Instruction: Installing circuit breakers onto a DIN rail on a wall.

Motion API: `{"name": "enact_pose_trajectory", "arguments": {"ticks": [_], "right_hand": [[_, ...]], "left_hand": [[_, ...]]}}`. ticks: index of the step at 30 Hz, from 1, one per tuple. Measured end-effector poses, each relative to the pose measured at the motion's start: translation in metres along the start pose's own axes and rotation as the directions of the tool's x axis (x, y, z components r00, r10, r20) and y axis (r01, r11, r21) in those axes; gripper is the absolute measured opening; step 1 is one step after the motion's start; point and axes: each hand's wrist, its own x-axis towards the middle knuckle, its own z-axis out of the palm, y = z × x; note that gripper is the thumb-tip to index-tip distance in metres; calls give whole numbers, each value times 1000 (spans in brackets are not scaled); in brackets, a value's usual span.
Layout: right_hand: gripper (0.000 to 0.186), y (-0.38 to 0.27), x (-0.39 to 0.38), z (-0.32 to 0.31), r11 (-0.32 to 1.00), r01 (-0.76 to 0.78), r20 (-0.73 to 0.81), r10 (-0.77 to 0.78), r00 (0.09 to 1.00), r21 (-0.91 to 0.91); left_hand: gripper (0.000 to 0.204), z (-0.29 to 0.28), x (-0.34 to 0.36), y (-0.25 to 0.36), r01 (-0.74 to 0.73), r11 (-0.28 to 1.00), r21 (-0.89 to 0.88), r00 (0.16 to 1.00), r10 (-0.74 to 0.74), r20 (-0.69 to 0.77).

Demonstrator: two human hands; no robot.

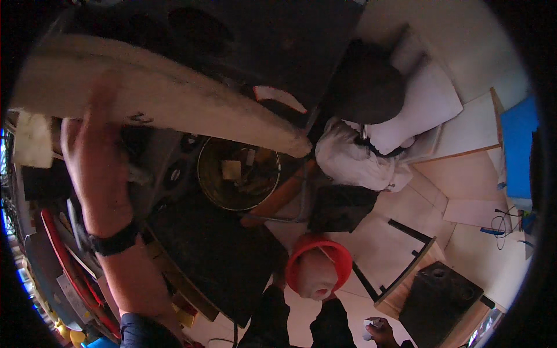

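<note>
My left hand (96,151), slightly blurred, grips a long beige board or beam (197,110) that crosses the upper left, one finger over its face and others curled at its lower edge. The beam lies along a dark panel (232,35) with holes. My right hand (381,332), low at the right, has its fingers closed on a small pale object (369,326) that I cannot identify. Below the beam sits a round metal bin (238,200) with scraps inside. Near my legs stands a red bucket (342,261) with a translucent container (318,281) in it.
White bags (348,156), pale boards (464,127) and a blue panel (516,145) are at the right. A black box (342,203), a wooden frame (400,272) and a dark perforated block (435,307) stand on the floor. Red-edged items (69,255) crowd the left.
</note>
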Motion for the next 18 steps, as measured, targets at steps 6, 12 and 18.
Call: {"name": "enact_pose_trajectory", "arguments": {"ticks": [6,12,18], "right_hand": [[37,51,22,-19,958,76,184,-130,974,277],[38,92,32,-37,709,-185,364,-109,925,681],[35,20,10,2,955,122,48,-140,989,270]], "left_hand": [[30,51,-36,-50,127,989,-71,984,-116,138],[29,88,-61,-69,223,975,14,943,-220,250],[38,108,-77,-110,213,977,20,860,-197,470]]}}
